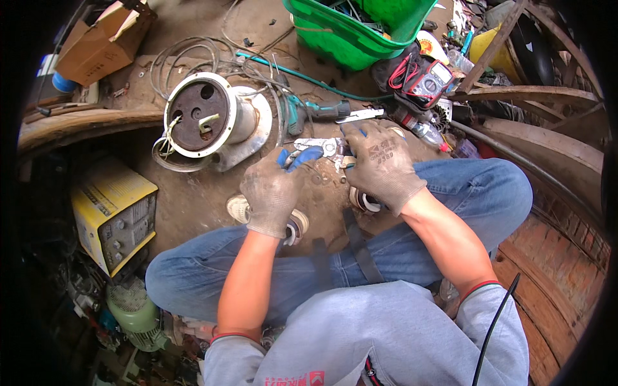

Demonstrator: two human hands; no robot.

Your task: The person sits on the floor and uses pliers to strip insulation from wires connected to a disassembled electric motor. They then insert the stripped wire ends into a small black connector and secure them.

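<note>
Both hands wear dirty grey work gloves. My left hand grips the blue handles of a pair of pliers whose metal jaws point right. My right hand lies palm down over the jaw end, fingers curled on a small metal part I cannot make out. Both hands hover above the dirt floor between my knees. A round metal motor housing with a rusty end plate and loose wires lies just beyond my left hand.
A green plastic crate stands at the back. A multimeter with red and black leads lies at back right. A teal power drill rests by the housing. A yellow box machine and a cardboard box are at left.
</note>
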